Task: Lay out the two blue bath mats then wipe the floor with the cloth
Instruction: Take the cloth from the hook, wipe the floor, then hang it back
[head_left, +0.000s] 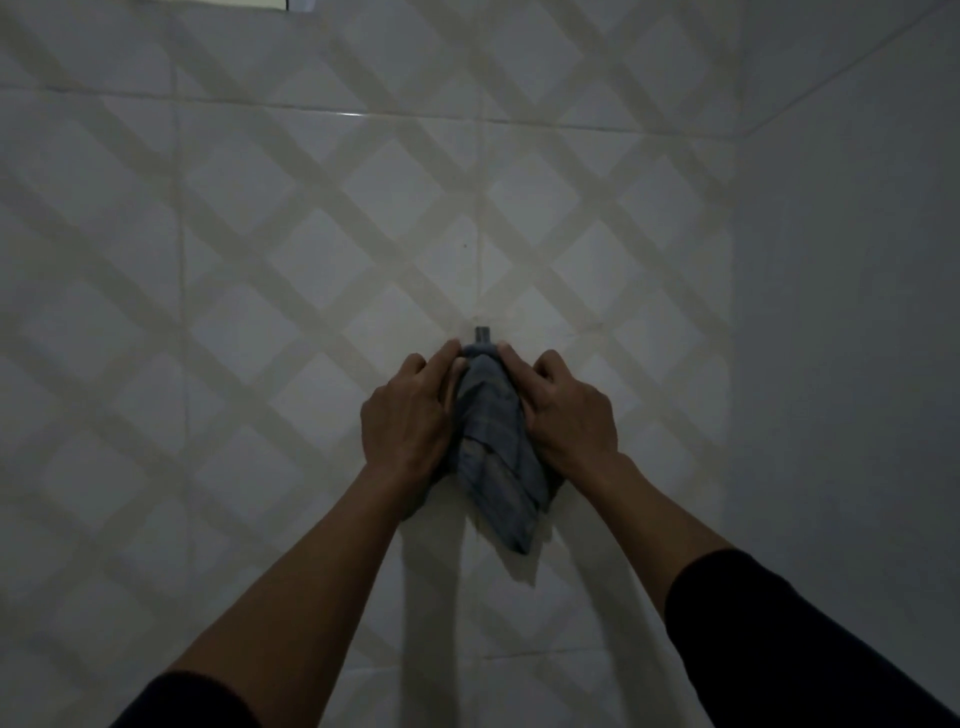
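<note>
A grey-blue checked cloth (496, 452) hangs from a small metal peg (483, 333) on a tiled wall, bunched at the top and drooping to a point. My left hand (410, 415) grips the cloth's left side, fingertips up by the peg. On the other side, my right hand (563, 410) grips the cloth with curled fingers near the top. No blue bath mats are in view.
The tiled wall (311, 234) with a pale diamond pattern fills the view. A plain wall (857, 312) meets it at a corner on the right. The room is dim. A bright strip shows at the top edge.
</note>
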